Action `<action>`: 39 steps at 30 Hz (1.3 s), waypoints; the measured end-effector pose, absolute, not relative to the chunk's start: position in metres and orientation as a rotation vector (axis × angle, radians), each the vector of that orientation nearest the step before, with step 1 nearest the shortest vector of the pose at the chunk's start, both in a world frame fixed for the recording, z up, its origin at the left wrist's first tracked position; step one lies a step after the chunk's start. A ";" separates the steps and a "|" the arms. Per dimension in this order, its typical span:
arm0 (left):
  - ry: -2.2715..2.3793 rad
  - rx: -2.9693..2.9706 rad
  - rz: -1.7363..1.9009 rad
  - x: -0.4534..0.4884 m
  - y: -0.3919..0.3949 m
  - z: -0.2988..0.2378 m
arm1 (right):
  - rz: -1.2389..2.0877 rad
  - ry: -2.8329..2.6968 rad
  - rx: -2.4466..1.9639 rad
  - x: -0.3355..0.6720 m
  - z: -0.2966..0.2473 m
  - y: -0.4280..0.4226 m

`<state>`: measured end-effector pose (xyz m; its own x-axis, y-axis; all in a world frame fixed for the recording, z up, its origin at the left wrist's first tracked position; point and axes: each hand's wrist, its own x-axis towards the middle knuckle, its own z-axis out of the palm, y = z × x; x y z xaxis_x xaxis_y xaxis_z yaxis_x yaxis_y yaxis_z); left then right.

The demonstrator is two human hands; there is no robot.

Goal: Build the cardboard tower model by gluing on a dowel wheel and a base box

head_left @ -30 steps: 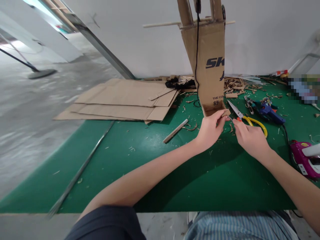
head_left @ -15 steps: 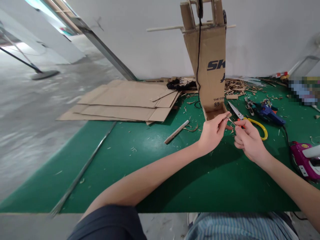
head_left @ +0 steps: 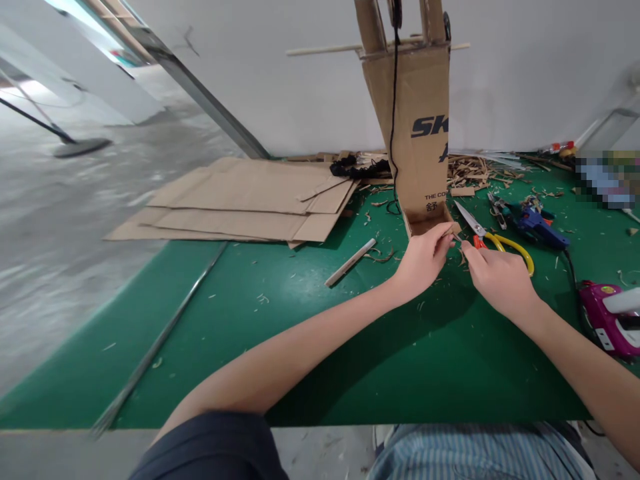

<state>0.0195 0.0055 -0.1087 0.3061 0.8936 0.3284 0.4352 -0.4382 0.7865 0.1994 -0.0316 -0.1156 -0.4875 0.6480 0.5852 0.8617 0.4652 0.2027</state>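
My left hand [head_left: 424, 261] is closed in a pinch at the front of the cardboard structure [head_left: 419, 120], by its open box-like base. A small, thin brown piece [head_left: 454, 233] shows at its fingertips, too small to name surely. Close on the right, my right hand [head_left: 500, 277] is closed with its back turned up, gripping a thin rod [head_left: 459, 239] that points to the left fingertips. Most of this rod is hidden in the fingers. Behind the right hand lie scissors [head_left: 480, 230] with yellow handles, partly covered by it.
Flat cardboard sheets [head_left: 240, 193] lie at the left, a short stick [head_left: 350, 263] in the middle. A blue glue gun [head_left: 540, 225], pliers [head_left: 497, 210] and a magenta device [head_left: 605, 317] are at the right. Cardboard scraps [head_left: 467, 172] and black cord [head_left: 350, 167] line the wall.
My right hand has turned over so its back faces up, and has come closer to the left fingertips. Less of the thin rod shows. My left hand keeps its pinch.
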 end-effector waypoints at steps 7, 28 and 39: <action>1.059 1.854 1.107 0.022 0.003 -0.118 | -0.022 -2.050 -1.290 0.195 -0.117 -0.033; 1.045 1.693 1.068 0.028 -0.010 -0.110 | 1.673 -0.792 -0.981 0.184 -0.093 -0.036; 1.066 1.722 1.049 0.029 -0.020 -0.100 | 0.394 -1.867 -1.230 0.202 -0.113 -0.036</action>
